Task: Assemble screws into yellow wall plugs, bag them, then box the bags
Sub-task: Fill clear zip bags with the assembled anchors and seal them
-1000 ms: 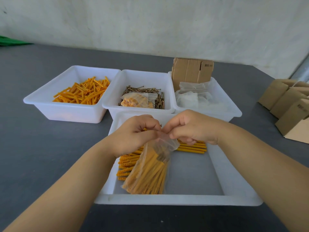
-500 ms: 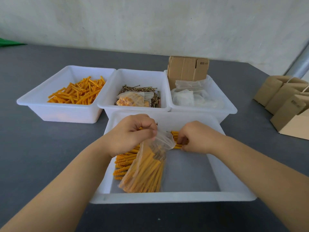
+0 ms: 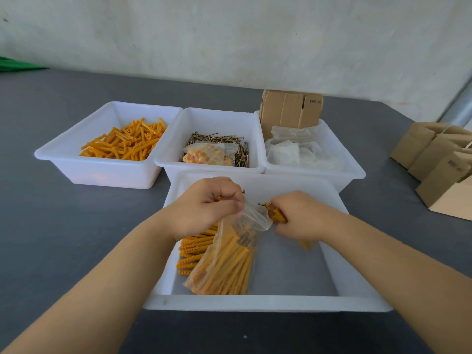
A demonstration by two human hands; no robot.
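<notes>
Three bins [image 3: 209,139] stand in a row on the tabletop [image 3: 63,226]. The tray [image 3: 255,302] sits before them. Boxes [image 3: 439,164] stand right.

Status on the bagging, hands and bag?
Left hand pinches bag mouth. Right hand grips assembled plugs at the opening. Nothing blocking.

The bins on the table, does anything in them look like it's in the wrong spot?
One thing stands out: a small filled bag of yellow plugs lies on top of the loose screws in the middle back bin, where everything else is bare screws. Otherwise the loose plugs and empty bags each sit in their own bins.
</notes>
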